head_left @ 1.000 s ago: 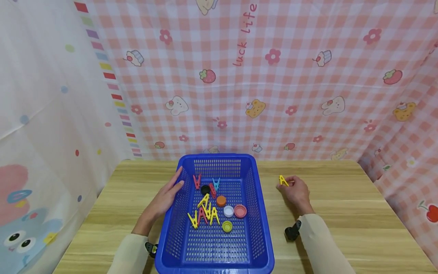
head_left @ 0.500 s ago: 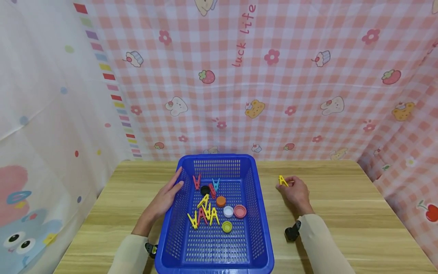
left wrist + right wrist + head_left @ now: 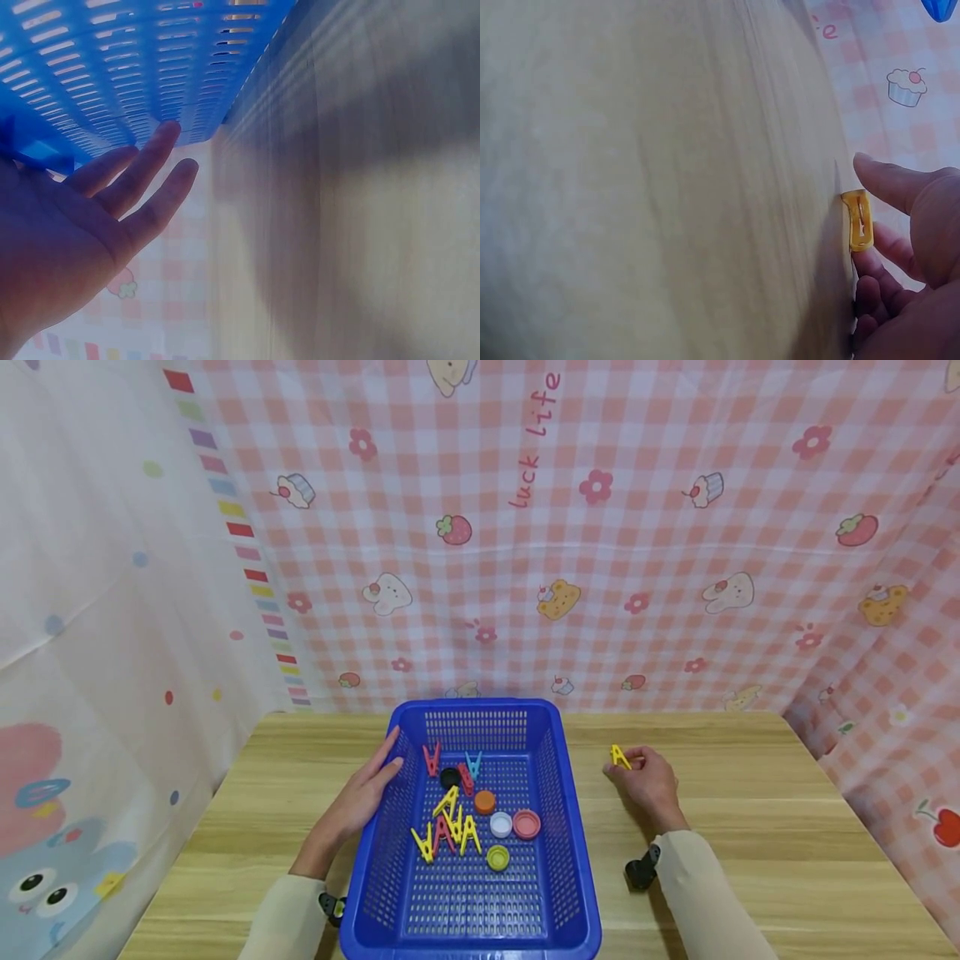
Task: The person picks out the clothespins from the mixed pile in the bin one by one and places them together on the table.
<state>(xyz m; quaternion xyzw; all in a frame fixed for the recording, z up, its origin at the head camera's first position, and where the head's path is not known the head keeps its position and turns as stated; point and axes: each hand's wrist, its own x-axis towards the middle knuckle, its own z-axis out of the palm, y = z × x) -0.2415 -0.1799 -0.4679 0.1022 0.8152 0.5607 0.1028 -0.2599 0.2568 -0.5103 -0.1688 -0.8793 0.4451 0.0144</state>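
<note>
My left hand (image 3: 363, 793) rests its extended fingers against the left side of a blue plastic basket (image 3: 581, 893). In the left wrist view those fingers (image 3: 146, 169) lie along its slotted outer wall. To the right of the basket, my right hand (image 3: 651, 781) is low over the table at a yellow clothespin (image 3: 620, 757). The right wrist view has this clothespin (image 3: 860, 221) at the table surface between thumb and fingers; a gap shows on the thumb side, while a finger is close against its other side. Inside the basket are several yellow clothespins (image 3: 424, 843), red clothespins (image 3: 432, 759) and a blue one (image 3: 473, 764).
Bottle caps share the basket floor: black (image 3: 450, 777), orange (image 3: 485, 802), white (image 3: 501, 824), pink (image 3: 527, 824) and yellow-green (image 3: 498, 858). The wooden table (image 3: 765, 827) extends to both sides. A checked curtain (image 3: 480, 568) hangs behind its far edge.
</note>
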